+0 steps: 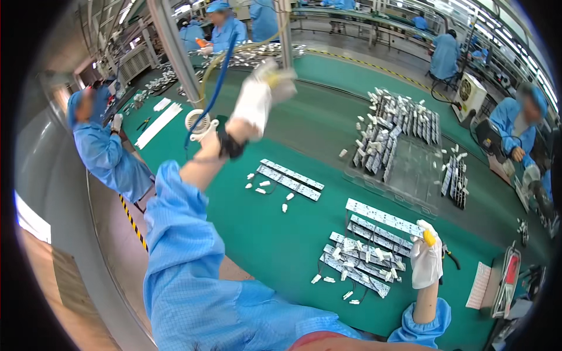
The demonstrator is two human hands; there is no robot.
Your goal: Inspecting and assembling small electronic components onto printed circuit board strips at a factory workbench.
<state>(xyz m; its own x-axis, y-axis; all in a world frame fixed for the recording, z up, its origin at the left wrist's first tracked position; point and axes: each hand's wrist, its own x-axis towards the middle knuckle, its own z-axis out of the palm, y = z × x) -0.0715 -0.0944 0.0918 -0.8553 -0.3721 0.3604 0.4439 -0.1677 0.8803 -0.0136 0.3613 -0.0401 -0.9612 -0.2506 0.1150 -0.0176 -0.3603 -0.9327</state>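
Note:
My right hand [426, 260], in a white glove with yellow fingertips, pinches the right end of a white LED light strip board [380, 216]. Below that strip lies a loose pile of similar strip boards [357, 264] with short leads and small white connectors. My left hand [263, 93], also gloved, is stretched out over the far side of the bench, beside a hanging blue air hose [221, 79]. Motion smears its fingers, and I cannot make out anything in them. Two more strip boards [290, 179] lie side by side on the green mat between my arms.
A clear plastic tray [413, 186] stacked with strip boards [389, 131] sits at the back right. Pliers [449, 256] lie right of my right hand. A metal post [175, 50] and a small round fan [197, 121] stand beyond my left arm. Co-workers sit around.

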